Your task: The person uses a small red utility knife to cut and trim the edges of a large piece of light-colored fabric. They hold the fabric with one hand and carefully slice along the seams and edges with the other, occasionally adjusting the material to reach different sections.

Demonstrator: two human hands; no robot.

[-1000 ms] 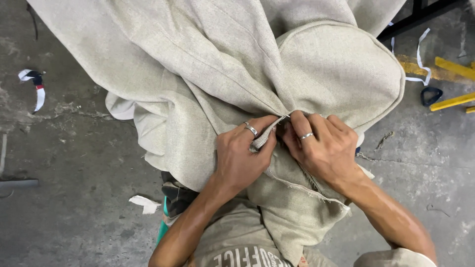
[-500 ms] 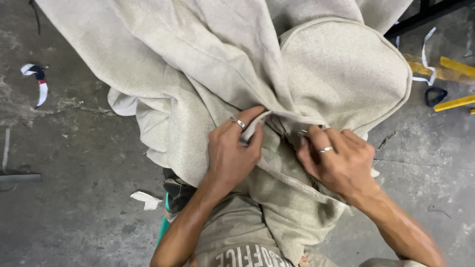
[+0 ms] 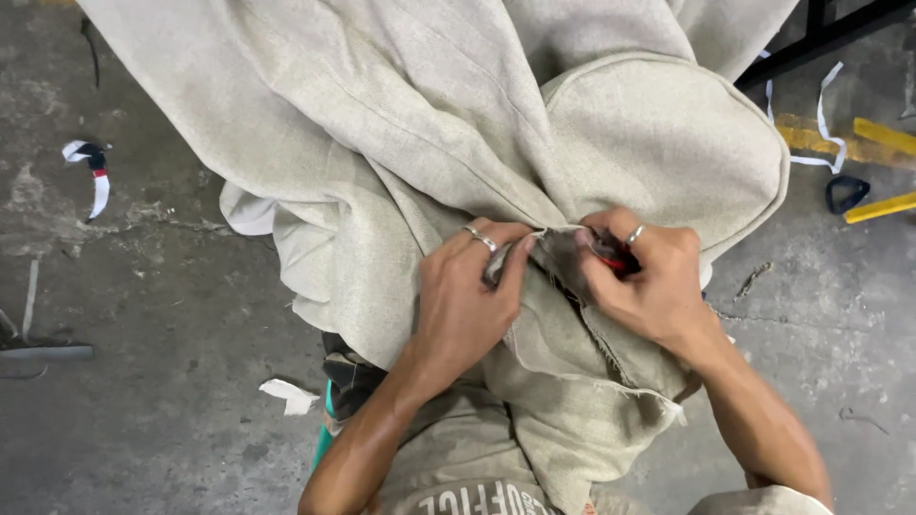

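Note:
A large beige fabric cover [image 3: 382,124] drapes over my lap and spreads upward across the view, with a rounded cushion-shaped section [image 3: 668,143] at the right. My left hand [image 3: 468,296], wearing a ring, pinches a raw seam edge of the fabric at the centre. My right hand [image 3: 644,277], also ringed, is closed around a small red-handled tool [image 3: 613,259] pressed against the same seam, just right of the left hand. Most of the tool is hidden by the fingers.
Grey concrete floor [image 3: 143,381] surrounds me, with white scraps [image 3: 286,396] and a striped ribbon piece [image 3: 91,167] at the left. Yellow bars [image 3: 883,205] and a dark triangular clip [image 3: 844,191] lie at the right, with a black frame [image 3: 830,33] top right.
Both hands shifted slightly apart along the seam, opening it. The right hand turned and now shows a red-handled tool at the seam. The fabric has been pulled a little.

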